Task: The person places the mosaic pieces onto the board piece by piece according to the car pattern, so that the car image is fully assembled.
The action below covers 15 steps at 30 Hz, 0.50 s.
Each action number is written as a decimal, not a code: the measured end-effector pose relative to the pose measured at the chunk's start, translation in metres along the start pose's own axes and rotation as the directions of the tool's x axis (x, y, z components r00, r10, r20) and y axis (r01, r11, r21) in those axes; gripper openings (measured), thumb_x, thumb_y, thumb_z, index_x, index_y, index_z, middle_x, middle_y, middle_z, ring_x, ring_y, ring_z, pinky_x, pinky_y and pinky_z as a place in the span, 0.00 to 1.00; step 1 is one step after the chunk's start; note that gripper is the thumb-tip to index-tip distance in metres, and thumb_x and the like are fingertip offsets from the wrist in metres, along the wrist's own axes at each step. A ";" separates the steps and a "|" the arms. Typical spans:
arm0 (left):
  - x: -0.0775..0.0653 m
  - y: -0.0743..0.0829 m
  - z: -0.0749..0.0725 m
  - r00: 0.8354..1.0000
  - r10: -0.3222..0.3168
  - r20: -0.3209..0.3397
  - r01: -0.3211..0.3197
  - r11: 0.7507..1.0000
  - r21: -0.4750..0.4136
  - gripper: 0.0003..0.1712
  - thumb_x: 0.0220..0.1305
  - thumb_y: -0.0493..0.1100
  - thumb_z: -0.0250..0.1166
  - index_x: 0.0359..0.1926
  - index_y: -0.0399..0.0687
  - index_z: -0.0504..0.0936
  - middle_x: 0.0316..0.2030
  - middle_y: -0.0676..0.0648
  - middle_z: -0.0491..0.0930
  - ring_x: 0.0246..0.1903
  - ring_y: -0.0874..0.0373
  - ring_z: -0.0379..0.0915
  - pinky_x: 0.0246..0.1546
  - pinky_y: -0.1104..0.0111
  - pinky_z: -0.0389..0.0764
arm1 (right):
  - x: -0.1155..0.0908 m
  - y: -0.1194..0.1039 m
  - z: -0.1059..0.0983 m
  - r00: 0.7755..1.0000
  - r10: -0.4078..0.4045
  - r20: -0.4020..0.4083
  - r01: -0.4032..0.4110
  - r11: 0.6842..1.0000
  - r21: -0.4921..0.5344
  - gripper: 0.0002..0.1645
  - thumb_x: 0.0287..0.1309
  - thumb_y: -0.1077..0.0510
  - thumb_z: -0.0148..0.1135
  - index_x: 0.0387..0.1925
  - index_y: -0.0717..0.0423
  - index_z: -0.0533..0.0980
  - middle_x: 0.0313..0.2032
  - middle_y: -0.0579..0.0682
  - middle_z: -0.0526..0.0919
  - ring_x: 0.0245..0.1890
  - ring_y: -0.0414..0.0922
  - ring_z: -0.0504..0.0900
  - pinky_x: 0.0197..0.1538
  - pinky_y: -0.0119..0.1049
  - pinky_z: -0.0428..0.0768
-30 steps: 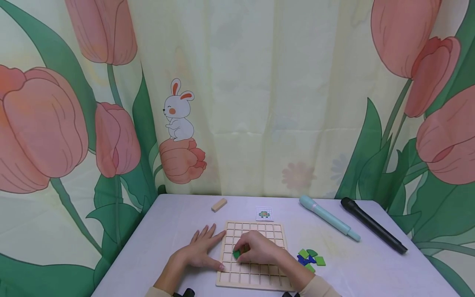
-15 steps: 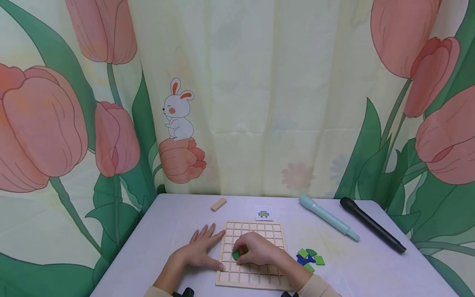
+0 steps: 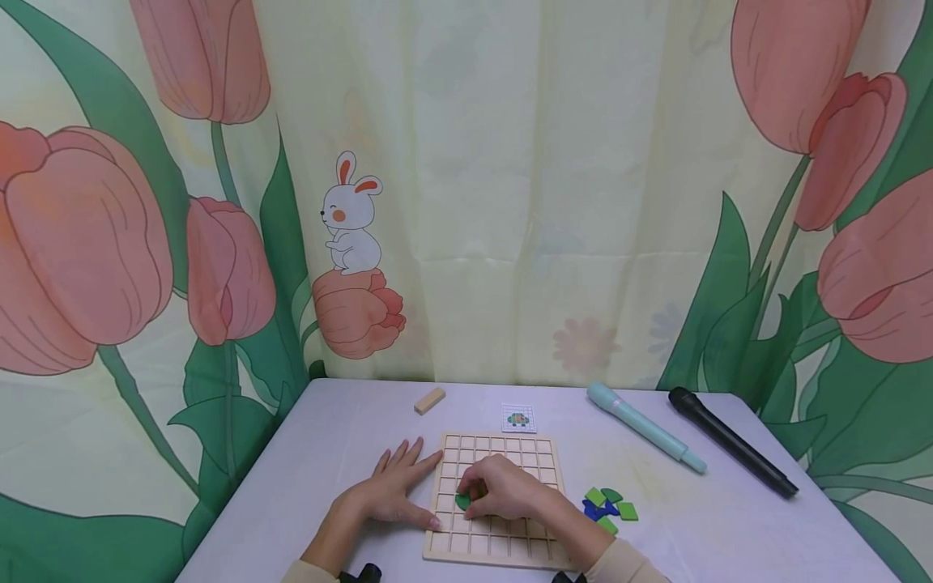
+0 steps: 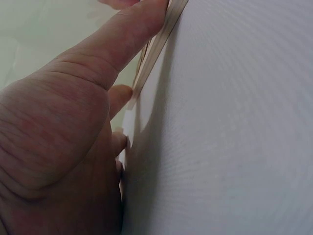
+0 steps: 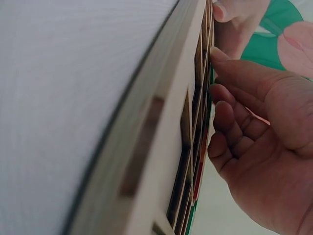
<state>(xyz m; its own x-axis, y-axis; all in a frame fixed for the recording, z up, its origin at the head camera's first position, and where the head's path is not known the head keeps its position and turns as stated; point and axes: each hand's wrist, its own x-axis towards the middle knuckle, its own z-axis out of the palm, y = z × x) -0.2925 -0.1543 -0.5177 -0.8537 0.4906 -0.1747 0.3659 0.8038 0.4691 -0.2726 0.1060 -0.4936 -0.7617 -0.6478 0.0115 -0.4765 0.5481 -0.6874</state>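
Note:
A wooden grid board (image 3: 503,551) with square cells lies on the white table. My left hand (image 3: 394,490) is at its left side, fingers spread, with the thumb and index fingertip at the board's edge. Over the left-middle cells my right hand (image 3: 503,488) pinches a dark green, round-edged tile (image 3: 462,502) between thumb and fingers, low against the grid. The right wrist view shows the right fingertips (image 5: 218,55) right at the board's face, with a red tile (image 5: 198,181) and green bits in the grid below. The right hand hides the board's middle cells in the head view.
Loose green and blue tiles (image 3: 628,512) lie right of the board. Behind it are a small picture card (image 3: 518,419) and a wooden block (image 3: 430,401). A light-blue pen-like stick (image 3: 645,425) and a black one (image 3: 732,441) lie at the back right. A tulip-printed curtain (image 3: 481,202) hangs behind.
Both hands keep nearly the same place. The green tile under my right fingertips has shifted very slightly toward me.

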 end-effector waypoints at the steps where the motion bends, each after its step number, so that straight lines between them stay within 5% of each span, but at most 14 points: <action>1: 0.000 0.000 0.000 1.000 0.000 0.000 0.000 1.000 0.001 0.66 0.45 0.78 0.75 0.82 0.65 0.59 0.83 0.37 0.44 0.83 0.35 0.32 0.77 0.31 0.37 | 0.000 0.000 0.000 1.000 0.000 0.000 0.000 1.000 0.002 0.10 0.53 0.59 0.80 0.38 0.50 0.87 0.25 0.37 0.81 0.26 0.31 0.75 0.32 0.24 0.75; 15: 0.000 0.002 -0.001 1.000 -0.019 0.005 0.019 1.000 -0.002 0.66 0.45 0.78 0.74 0.82 0.65 0.59 0.83 0.37 0.44 0.83 0.35 0.31 0.77 0.31 0.36 | -0.005 0.001 -0.004 0.999 -0.026 -0.030 0.025 0.999 -0.023 0.09 0.56 0.54 0.79 0.38 0.50 0.87 0.25 0.36 0.81 0.26 0.29 0.74 0.32 0.24 0.75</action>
<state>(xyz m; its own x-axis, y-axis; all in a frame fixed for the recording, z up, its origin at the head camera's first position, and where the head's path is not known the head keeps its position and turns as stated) -0.2916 -0.1532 -0.5159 -0.8586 0.4771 -0.1874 0.3493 0.8122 0.4672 -0.2714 0.1116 -0.4910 -0.7622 -0.6453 0.0510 -0.5054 0.5439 -0.6699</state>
